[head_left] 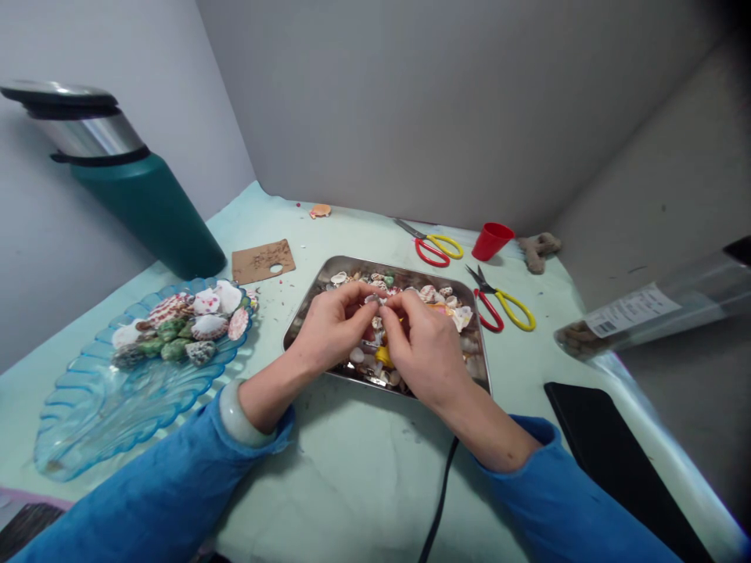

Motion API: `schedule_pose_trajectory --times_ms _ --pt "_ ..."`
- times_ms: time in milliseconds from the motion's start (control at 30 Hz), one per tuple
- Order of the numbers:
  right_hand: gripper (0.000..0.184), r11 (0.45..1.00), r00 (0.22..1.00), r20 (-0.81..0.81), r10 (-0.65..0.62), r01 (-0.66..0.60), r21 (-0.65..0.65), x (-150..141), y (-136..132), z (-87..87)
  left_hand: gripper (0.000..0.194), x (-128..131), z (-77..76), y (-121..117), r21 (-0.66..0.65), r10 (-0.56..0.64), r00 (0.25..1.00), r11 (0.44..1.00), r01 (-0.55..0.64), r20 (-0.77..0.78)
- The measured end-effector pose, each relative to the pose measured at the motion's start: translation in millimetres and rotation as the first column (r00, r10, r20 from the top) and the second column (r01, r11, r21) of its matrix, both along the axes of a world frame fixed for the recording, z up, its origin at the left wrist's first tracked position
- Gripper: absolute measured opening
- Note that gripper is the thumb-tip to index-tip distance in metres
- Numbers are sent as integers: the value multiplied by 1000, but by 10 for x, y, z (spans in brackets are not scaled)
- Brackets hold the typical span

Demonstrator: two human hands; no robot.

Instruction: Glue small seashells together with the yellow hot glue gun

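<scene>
My left hand and my right hand meet above a metal tray. Thumb and forefinger of each are pinched together on a small pale, shell-like piece, mostly hidden by the fingertips. Beneath them the tray holds many small shells, shiny bits and a yellow piece. To the left, a blue scalloped glass dish carries larger white and red-speckled shells and green and grey stone-like pieces at its far end.
A teal bottle stands behind the dish, near brown cardboard. Two pairs of scissors, a red cup and a brown lump lie beyond the tray. Right are a clear labelled tube, a black flat object; a cable runs in front.
</scene>
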State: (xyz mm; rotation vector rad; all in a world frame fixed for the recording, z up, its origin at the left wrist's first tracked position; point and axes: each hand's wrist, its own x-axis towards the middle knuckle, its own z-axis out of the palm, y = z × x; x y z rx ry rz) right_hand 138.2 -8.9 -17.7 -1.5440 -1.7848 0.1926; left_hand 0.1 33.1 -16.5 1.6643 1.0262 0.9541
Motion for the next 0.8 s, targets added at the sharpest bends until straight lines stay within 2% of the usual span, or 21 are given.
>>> schedule_pose_trajectory --times_ms 800 --pt "18 1000 1000 19 3 -4 18 3 9 3 19 5 32 -19 1 4 1000 1000 -4 -16"
